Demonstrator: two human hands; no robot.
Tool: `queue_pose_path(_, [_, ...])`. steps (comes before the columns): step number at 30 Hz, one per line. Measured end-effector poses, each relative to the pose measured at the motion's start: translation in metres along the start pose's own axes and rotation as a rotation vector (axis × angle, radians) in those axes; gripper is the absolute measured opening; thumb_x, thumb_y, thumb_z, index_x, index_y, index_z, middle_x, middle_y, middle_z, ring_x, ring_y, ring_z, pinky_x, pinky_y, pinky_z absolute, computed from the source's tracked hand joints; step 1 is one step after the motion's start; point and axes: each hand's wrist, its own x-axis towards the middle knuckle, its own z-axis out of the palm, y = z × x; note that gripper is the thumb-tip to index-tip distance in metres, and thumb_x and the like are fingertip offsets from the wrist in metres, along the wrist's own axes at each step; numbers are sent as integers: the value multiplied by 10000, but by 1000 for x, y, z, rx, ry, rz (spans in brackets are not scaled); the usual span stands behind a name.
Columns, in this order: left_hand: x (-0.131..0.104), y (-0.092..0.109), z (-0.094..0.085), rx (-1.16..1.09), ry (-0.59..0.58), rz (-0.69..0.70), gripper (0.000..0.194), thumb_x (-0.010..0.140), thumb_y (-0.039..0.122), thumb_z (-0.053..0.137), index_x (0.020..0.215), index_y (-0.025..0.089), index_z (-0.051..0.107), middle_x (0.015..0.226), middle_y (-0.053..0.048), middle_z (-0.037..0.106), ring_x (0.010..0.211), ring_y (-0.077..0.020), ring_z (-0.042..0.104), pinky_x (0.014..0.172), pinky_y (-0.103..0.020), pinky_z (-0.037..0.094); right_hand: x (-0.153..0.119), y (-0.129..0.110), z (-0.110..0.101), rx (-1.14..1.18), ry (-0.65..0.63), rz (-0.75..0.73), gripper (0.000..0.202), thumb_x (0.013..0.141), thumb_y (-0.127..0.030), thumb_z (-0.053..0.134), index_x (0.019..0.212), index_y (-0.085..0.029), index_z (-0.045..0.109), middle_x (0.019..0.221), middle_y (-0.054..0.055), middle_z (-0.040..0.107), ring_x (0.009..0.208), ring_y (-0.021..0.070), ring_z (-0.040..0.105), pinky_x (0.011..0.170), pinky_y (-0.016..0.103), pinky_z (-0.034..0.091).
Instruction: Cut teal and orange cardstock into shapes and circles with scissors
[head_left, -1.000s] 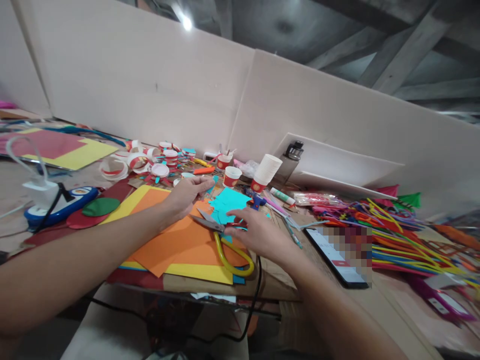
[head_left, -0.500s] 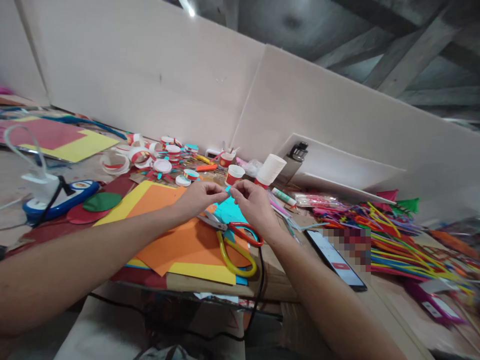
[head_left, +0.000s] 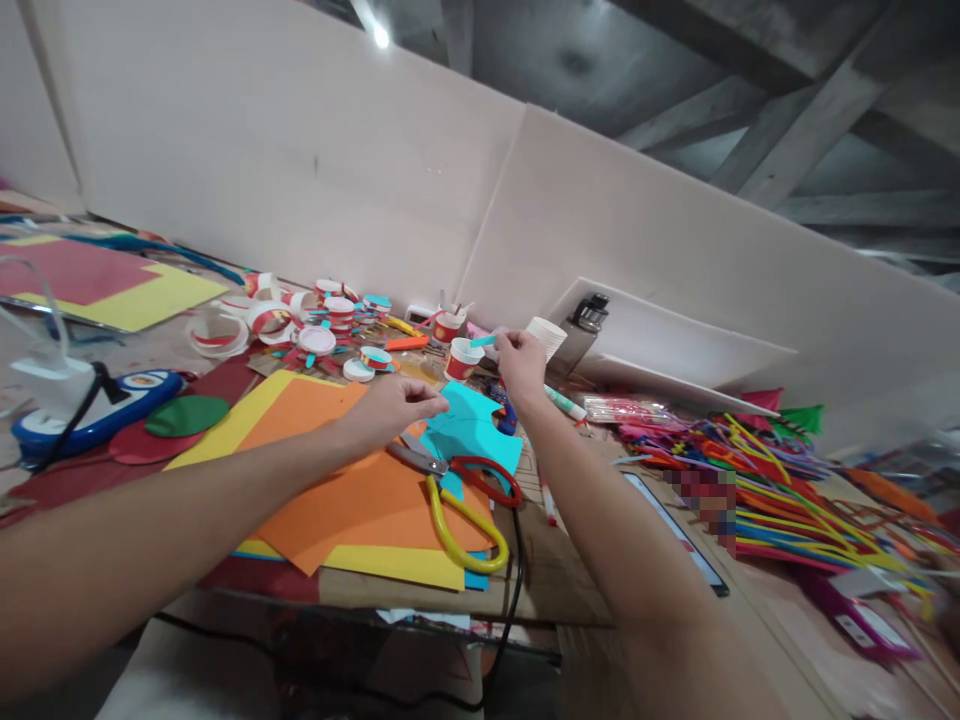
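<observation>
My right hand (head_left: 523, 368) pinches a small turquoise paper strip (head_left: 484, 341), its free end at the rim of a red and white paper cup (head_left: 463, 358). A stack of white cups (head_left: 546, 336) stands just behind that hand. My left hand (head_left: 405, 405) is closed, thumb and fingers together, above the orange paper (head_left: 360, 500); whatever may be between the fingertips is too small to make out. Cut turquoise paper (head_left: 469, 425) lies to its right. Scissors with one red and one yellow handle (head_left: 457, 537) rest on the sheets, blades toward my left hand.
Cut cup rings (head_left: 217, 332) and lids (head_left: 316, 341) lie at the back left. A blue power strip (head_left: 97, 410) sits at the left. On the right are a phone (head_left: 679, 535), bundled coloured pipe cleaners (head_left: 795, 500) and a glue stick (head_left: 564, 403). A white board wall (head_left: 360, 180) stands behind.
My hands have moved apart. The right one has gone forward and slightly right to the cup with the turquoise strip; the left has lowered slightly. The view has shifted a little.
</observation>
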Motion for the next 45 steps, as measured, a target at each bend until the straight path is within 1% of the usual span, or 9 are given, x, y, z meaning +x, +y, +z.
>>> queue_pose_path(7, [1, -1, -1, -26, 16, -6, 285, 731, 429, 624, 764, 158, 703, 771, -29, 698, 768, -177, 611, 712, -272, 451, 22, 2, 21, -141, 118, 88, 236, 784, -271, 491, 808, -139, 685, 840, 98, 706, 797, 208, 611, 743, 297, 421])
queue_pose_path(16, [3, -2, -1, -46, 17, 12, 289, 725, 438, 632, 764, 159, 699, 778, -30, 704, 769, -179, 618, 719, -277, 452, 24, 4, 33, -242, 88, 96, 279, 812, -227, 454, 881, -123, 703, 917, 131, 710, 858, 221, 623, 765, 300, 431])
queue_pose_path(21, [4, -2, -5, 21, 29, 13, 299, 739, 442, 616, 752, 155, 698, 753, -28, 693, 752, -176, 605, 697, -274, 435, 20, 7, 32, -276, -48, 70, 180, 744, -192, 548, 785, -132, 712, 814, 120, 703, 783, 227, 628, 727, 303, 439])
queue_pose_path(27, [7, -6, -10, 50, 86, 13, 334, 753, 465, 609, 786, 148, 708, 770, -32, 693, 751, -170, 591, 667, -263, 413, 0, 0, 11, -252, -61, -10, 259, 809, -243, 503, 957, -136, 687, 907, 96, 694, 819, 187, 603, 741, 283, 430])
queue_pose_path(31, [7, -7, -10, 46, 66, 32, 354, 762, 479, 599, 796, 147, 716, 783, -34, 691, 746, -162, 578, 650, -256, 404, -33, -4, -8, -223, -296, -110, 169, 777, -217, 545, 823, -148, 692, 754, 40, 680, 658, 142, 571, 624, 251, 409])
queue_pose_path(33, [6, -5, -10, 44, 64, 33, 344, 757, 472, 608, 782, 145, 714, 762, -31, 683, 733, -155, 570, 649, -251, 403, -50, -5, -15, -247, -431, -154, 137, 768, -199, 573, 811, -166, 699, 763, 27, 690, 665, 136, 580, 622, 242, 410])
queue_pose_path(35, [5, -3, -10, 50, 80, 26, 334, 744, 468, 622, 752, 145, 706, 722, -23, 669, 697, -143, 553, 639, -248, 402, -64, -4, -18, -293, -490, -213, 118, 757, -177, 603, 821, -177, 702, 799, 27, 703, 710, 142, 599, 651, 242, 417])
queue_pose_path(40, [5, 0, -11, 96, 128, 19, 315, 732, 455, 631, 696, 148, 693, 655, -9, 640, 629, -124, 519, 617, -247, 394, -71, -4, -4, -452, -568, -247, 144, 823, -279, 599, 827, -182, 705, 844, 52, 717, 765, 159, 628, 686, 249, 432])
queue_pose_path(45, [5, 1, -12, 112, 138, 10, 314, 723, 450, 629, 703, 143, 690, 637, -8, 636, 615, -124, 521, 623, -250, 398, -63, -5, 20, -576, -611, -170, 102, 712, -256, 716, 716, -156, 693, 808, 118, 715, 753, 217, 642, 675, 285, 447])
